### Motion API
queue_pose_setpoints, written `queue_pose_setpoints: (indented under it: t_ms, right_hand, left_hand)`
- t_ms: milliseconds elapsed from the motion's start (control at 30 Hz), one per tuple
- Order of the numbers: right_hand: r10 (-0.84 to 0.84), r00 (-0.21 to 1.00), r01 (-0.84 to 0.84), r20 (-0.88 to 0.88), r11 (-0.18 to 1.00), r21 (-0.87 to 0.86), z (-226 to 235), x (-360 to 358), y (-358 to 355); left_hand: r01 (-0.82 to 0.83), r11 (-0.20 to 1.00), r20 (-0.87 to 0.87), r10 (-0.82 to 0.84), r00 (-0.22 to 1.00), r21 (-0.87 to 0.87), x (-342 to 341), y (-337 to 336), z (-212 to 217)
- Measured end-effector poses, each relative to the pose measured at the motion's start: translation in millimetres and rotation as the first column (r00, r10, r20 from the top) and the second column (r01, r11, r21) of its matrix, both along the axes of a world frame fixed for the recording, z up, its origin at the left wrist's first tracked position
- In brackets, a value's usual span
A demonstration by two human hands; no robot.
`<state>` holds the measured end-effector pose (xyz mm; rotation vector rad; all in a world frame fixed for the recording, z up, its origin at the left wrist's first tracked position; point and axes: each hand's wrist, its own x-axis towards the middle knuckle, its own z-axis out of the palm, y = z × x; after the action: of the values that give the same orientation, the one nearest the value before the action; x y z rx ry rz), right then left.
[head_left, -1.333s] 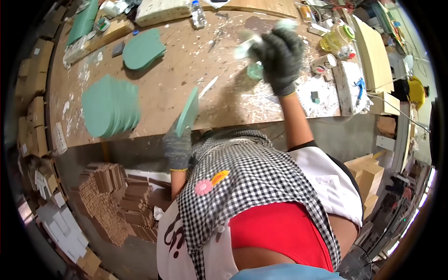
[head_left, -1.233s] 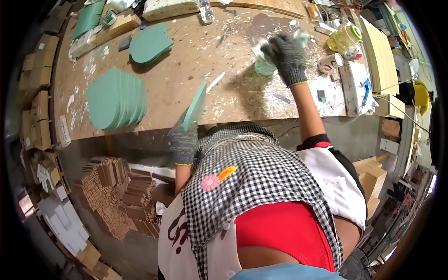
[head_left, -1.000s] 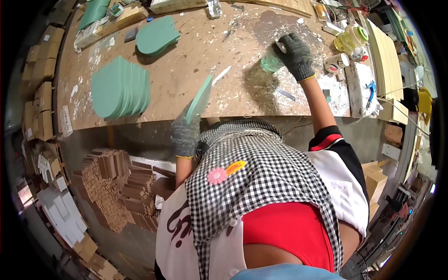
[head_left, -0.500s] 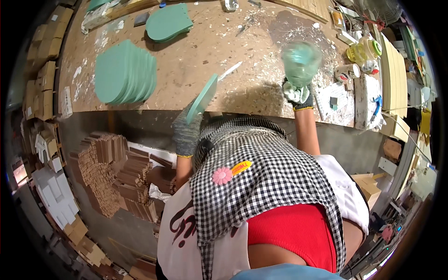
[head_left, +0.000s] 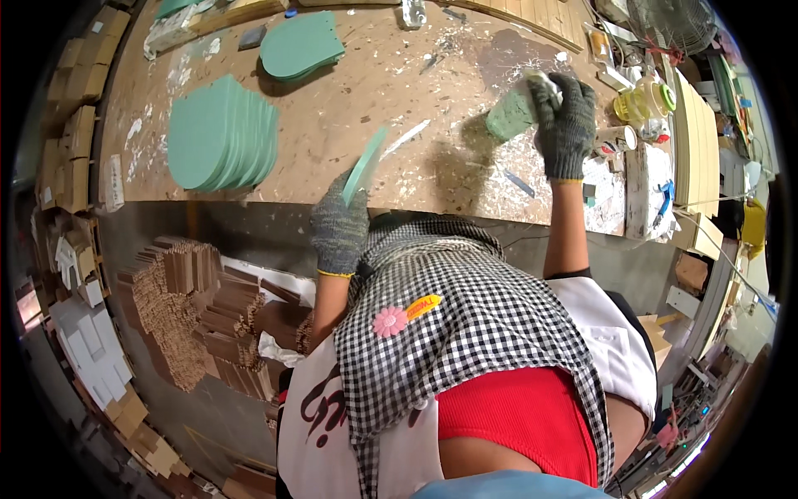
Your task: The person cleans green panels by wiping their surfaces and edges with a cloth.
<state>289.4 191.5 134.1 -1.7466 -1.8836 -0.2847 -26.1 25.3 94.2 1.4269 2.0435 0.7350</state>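
A thin green panel (head_left: 364,166) stands nearly on edge at the table's front, and my left hand (head_left: 339,229), in a grey knit glove, is closed around its lower part. My right hand (head_left: 568,125), gloved the same way, grips a greenish see-through bottle (head_left: 509,115) by its whitish neck end. The bottle is tilted above the table, its broad end pointing left and toward me. Left of the held panel is a stack of rounded green panels (head_left: 212,137). A smaller pile of green panels (head_left: 298,46) lies behind it.
The worktable (head_left: 332,108) is spotted with dried white flecks. A flat dark strip (head_left: 519,183) lies near its front edge. At the right are a yellow-green jar (head_left: 644,100), a paper cup (head_left: 615,140) and a white-smeared block (head_left: 648,191). Brown board stacks (head_left: 174,308) stand below left.
My right hand has lifted and moved right and away from me, turning the bottle from upright blur to a tilt. My left hand and panel have shifted slightly right.
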Motion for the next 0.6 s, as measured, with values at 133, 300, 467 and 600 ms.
queue_pose_setpoints:
  t_ms: [133, 300, 467, 600]
  right_hand:
    - [0.572, 0.234, -0.701, -0.786, 0.659, 0.271, 9, -114, -50]
    - [0.78, 0.482, -0.859, -0.398, 0.511, -0.038, -100, -172, -58]
    - [0.437, 0.572, -0.796, -0.694, 0.5, -0.341, -110, -168, -26]
    - [0.744, 0.479, -0.821, -0.466, 0.567, 0.061, -75, -188, -84]
  left_hand:
    - [0.051, 0.997, 0.008, -0.051, 0.999, 0.064, 7, 11, -10]
    - [0.071, 0.929, -0.033, -0.063, 0.997, 0.364, 3, 8, -83]
    - [0.002, 0.982, -0.045, 0.006, 0.999, 0.191, 23, 7, 2]
    - [0.12, 0.993, -0.311, -0.116, 0.943, -0.007, 5, 1, -36]
